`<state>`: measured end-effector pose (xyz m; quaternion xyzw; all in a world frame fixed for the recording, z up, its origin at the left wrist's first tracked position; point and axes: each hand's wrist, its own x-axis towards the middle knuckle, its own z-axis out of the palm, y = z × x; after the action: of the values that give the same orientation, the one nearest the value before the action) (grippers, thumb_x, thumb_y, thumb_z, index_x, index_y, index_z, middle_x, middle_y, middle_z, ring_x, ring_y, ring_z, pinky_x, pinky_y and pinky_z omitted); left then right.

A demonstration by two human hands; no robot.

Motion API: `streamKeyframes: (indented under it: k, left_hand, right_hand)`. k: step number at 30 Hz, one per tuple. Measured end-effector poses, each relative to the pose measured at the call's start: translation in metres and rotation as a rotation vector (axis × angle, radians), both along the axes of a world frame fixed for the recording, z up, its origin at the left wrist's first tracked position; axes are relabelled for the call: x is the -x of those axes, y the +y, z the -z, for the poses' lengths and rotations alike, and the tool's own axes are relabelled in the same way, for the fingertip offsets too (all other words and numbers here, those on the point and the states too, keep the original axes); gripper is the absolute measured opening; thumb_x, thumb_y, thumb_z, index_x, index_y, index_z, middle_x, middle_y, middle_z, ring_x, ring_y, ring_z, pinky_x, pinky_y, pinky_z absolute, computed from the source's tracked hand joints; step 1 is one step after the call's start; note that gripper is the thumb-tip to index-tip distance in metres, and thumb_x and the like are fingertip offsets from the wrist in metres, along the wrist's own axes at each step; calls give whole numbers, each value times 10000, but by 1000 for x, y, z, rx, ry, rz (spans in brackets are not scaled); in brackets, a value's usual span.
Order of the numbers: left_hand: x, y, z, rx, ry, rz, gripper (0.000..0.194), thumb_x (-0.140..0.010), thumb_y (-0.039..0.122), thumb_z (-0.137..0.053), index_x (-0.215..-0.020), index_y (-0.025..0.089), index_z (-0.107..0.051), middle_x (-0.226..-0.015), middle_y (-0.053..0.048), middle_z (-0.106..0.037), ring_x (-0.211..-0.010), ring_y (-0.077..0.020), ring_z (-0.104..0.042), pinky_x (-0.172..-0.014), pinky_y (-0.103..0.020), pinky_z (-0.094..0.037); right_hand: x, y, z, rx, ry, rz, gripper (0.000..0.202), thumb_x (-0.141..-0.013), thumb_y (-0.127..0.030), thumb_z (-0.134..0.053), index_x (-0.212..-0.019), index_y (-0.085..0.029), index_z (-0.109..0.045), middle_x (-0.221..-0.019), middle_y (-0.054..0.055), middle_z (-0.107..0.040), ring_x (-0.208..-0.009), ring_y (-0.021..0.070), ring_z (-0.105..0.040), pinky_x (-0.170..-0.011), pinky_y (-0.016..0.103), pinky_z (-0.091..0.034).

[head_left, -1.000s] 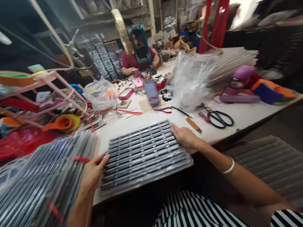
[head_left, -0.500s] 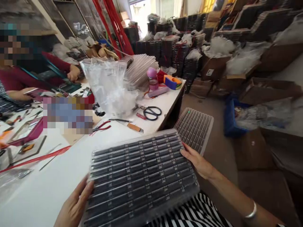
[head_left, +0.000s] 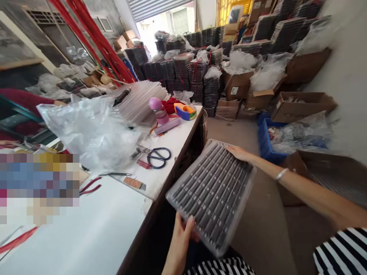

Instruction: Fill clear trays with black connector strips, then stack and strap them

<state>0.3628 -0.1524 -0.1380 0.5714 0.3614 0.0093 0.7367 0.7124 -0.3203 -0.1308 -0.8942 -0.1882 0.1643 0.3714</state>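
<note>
A clear plastic tray [head_left: 212, 194] with rows of dark strips tilts in both hands, just past the right edge of the white table [head_left: 114, 225]. At its near left edge my left hand [head_left: 182, 235] is closed, with thumb and fingers pinching the rim. My right hand [head_left: 240, 152] grips the far edge, its fingers laid over the rim. What lies under the tray is mostly hidden by it. On the table to its left are dark-handled scissors [head_left: 159, 157], a box-cutter-like blade with an orange-brown handle [head_left: 133, 182] and red-handled pliers [head_left: 90, 187].
A large clear plastic bag [head_left: 91, 133], a pink bottle [head_left: 159, 110] and a tape dispenser [head_left: 185, 110] stand on the table. Beyond the floor are a blue crate [head_left: 266, 137], cardboard boxes [head_left: 304, 107] and tall stacks of dark trays [head_left: 197, 82]. A co-worker's sleeve [head_left: 25, 99] shows at left.
Both hands have carried the tray rightward from over the table to beside its edge, turning it. The second tray seen there before is now covered. The view has swung right.
</note>
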Motion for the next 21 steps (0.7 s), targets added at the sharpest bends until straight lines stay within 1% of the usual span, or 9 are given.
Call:
streamKeyframes:
  k: [2, 4, 6, 8, 11, 14, 17, 19, 21]
  left_hand:
    - [-35, -12, 20, 107, -43, -9, 678, -708, 584, -672, -1216, 204, -435, -847, -52, -627, -600, -143, -579, -530, -260, -472]
    - [-65, -19, 35, 163, -69, -38, 663, -703, 592, -673, -1182, 198, -439, -887, -58, -617, -605, -127, -584, -531, -243, -467]
    - [-87, -20, 48, 155, -60, -25, 697, -684, 614, -676, -1181, 193, -426, -895, -66, -624, -603, -131, -604, -546, -248, -483]
    - [-102, -21, 59, 113, -6, 20, 741, -663, 634, -681, -1183, 176, -420, -842, -69, -637, -591, -152, -627, -558, -265, -503]
    - [-111, -20, 70, 65, 106, 69, 762, -654, 661, -667, -1159, 132, -454, -656, -43, -616, -502, -181, -623, -497, -274, -497]
    - [-107, -12, 73, 35, 188, 79, 741, -666, 656, -660, -1134, 104, -502, -612, -52, -610, -451, -189, -608, -448, -278, -485]
    - [-106, 13, 69, -17, 220, 8, 706, -736, 615, -622, -1235, 145, -454, -849, -123, -667, -576, -193, -657, -518, -296, -527]
    - [-113, 34, 64, -56, 197, -74, 617, -844, 568, -513, -1335, 226, -361, -1116, -143, -630, -803, -183, -683, -662, -293, -551]
    - [-128, 50, 61, -69, 148, -110, 498, -918, 511, -412, -1355, 276, -362, -1277, -110, -566, -1024, -165, -635, -797, -272, -528]
  right_hand:
    - [-43, 7, -1, 109, 7, -24, 323, -914, -412, -531, -1089, -151, -601, -1129, 78, -605, -1014, 199, -585, -908, 437, -465]
    - [-74, 19, 4, 190, 9, -35, 321, -910, -398, -541, -1114, -155, -587, -1142, 78, -588, -1006, 202, -579, -884, 428, -480]
    - [-93, 30, 14, 241, -2, -29, 336, -906, -397, -546, -1137, -154, -574, -1158, 83, -576, -1012, 208, -574, -878, 429, -483]
    - [-102, 39, 28, 266, -22, -9, 351, -904, -395, -549, -1158, -154, -563, -1181, 88, -562, -1034, 216, -564, -888, 441, -475]
    - [-102, 46, 43, 257, -64, 38, 373, -900, -394, -554, -1189, -160, -547, -1240, 96, -529, -1103, 239, -527, -932, 480, -439]
    - [-99, 43, 46, 196, -102, 109, 403, -891, -405, -563, -1215, -168, -535, -1298, 100, -489, -1173, 264, -475, -982, 520, -383]
    - [-89, 23, 43, 95, -121, 237, 444, -893, -435, -547, -1255, -180, -512, -1341, 101, -454, -1233, 283, -418, -1029, 553, -307]
    - [-69, 2, 46, 19, -115, 369, 470, -907, -447, -515, -1298, -189, -475, -1385, 102, -409, -1275, 295, -366, -1053, 568, -255]
    - [-37, -19, 54, -61, -75, 510, 487, -920, -445, -488, -1333, -192, -437, -1425, 107, -358, -1303, 305, -325, -1062, 576, -231]
